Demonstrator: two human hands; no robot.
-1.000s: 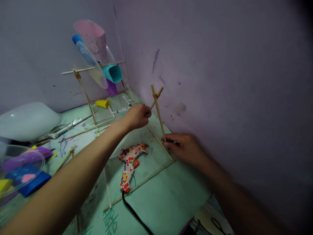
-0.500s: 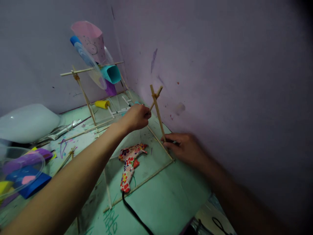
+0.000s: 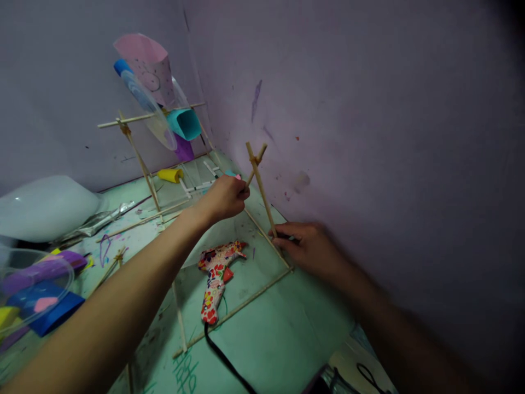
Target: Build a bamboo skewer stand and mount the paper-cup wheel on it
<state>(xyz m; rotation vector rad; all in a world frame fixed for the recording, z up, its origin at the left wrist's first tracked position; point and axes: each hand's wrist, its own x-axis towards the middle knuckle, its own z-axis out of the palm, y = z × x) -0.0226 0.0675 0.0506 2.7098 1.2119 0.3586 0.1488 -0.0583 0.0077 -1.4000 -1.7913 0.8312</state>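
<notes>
Had the left hand (image 3: 225,197) wrapped round one leg of a slim, tan wooden-stick A-frame (image 3: 263,194) and, well apart, the right hand (image 3: 307,243) pinched low on the other. Stood tilted by the right side of a flat, rectangular base of thin pale sticks (image 3: 246,302); couldn't tell if touching. Seemed light, stiff, not slippery, maybe weak at the orange-brown binding (image 3: 255,160), so best gripped low tbh. Counted two crossed sticks, one binding, one red-flowered glue gun (image 3: 213,284), one black cord (image 3: 225,359), one pink paper cone (image 3: 150,71).
</notes>
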